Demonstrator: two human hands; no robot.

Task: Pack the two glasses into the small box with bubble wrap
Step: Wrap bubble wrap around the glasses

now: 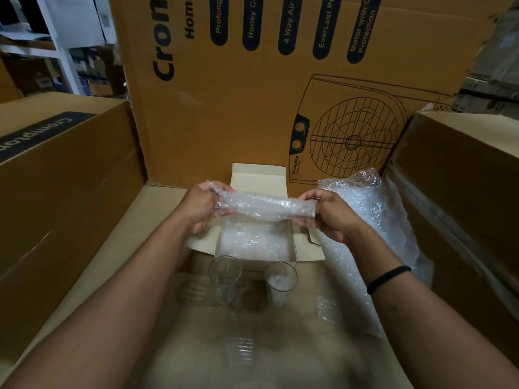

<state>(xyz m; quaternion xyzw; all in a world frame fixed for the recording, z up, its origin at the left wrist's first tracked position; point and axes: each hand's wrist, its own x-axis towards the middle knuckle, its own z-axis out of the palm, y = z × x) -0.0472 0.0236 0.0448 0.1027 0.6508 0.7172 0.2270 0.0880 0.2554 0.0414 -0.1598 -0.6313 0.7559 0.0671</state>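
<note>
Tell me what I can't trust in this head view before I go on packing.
- Head view: floor of the small box, covered by its bubble wrap lining.
- Head view: core of the bubble wrap roll that the left hand and right hand grip; cloudy layers hide it.
- Head view: white filling in the right glass, blurred.
- Head view: clear shapes near the bottom edge, blurred.
</note>
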